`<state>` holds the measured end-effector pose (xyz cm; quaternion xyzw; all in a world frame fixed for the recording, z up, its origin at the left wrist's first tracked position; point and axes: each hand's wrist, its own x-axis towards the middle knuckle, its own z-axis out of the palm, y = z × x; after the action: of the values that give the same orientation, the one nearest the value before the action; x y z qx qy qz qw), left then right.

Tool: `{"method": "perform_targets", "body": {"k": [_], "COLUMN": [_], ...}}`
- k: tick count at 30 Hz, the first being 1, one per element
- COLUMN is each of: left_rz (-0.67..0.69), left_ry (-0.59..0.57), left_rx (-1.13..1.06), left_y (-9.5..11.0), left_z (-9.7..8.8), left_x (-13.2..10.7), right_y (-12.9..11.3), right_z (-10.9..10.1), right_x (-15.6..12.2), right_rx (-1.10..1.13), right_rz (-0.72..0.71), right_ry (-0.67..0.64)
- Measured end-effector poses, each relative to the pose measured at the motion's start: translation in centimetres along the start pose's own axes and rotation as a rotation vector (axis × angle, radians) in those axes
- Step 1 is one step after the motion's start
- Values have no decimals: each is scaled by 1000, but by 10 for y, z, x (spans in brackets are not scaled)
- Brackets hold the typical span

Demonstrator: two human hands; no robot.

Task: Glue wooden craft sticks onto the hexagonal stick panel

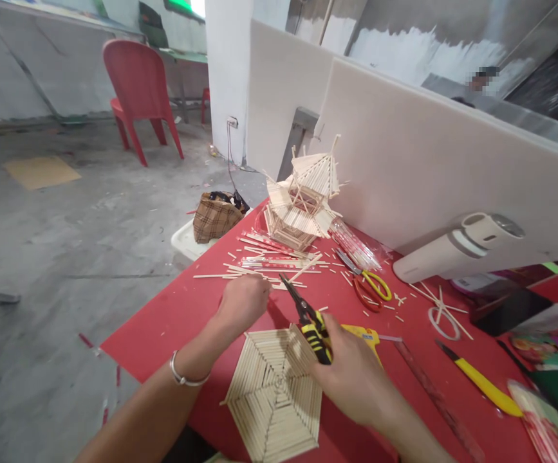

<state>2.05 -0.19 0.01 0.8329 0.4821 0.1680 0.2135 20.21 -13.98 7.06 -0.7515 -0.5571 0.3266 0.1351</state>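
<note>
In the head view, my right hand (351, 373) is closed round the black-and-yellow handles of long-nosed pliers (310, 321). Their dark jaws point up and left, beside my left hand (247, 296). That hand, with a silver bangle on its wrist, is closed with its fingers pinched; whatever they hold is hidden. Below both hands lies a flat hexagonal panel of thin wooden sticks (273, 402), laid in rings like a web. Loose sticks (215, 275) are scattered just beyond my left hand. A yellow glue gun (363, 334) lies partly hidden behind my right hand.
A tiered stick pavilion (302, 199) stands at the red table's (177, 315) far corner. Scissors (368, 283), a pale bottle (452, 247), a tape ring (444, 323), and a yellow-handled knife (486, 386) lie to the right. A white partition (404, 154) rises behind.
</note>
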Motion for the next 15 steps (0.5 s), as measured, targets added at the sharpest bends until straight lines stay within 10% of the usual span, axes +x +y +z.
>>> {"method": "perform_targets", "body": {"k": [7,15], "left_rz": [10,-10], "left_ry": [146,69], "left_rx": [-274,-373], "left_y": [-8,-7], "left_z": [0,5], "left_x": [4,5], "right_y": [14,68], "right_z": [-60,-73], "right_x": [24,114], "right_rx": [-177,29], "right_rz": [-54,-64], "right_ry": [102,-335]}}
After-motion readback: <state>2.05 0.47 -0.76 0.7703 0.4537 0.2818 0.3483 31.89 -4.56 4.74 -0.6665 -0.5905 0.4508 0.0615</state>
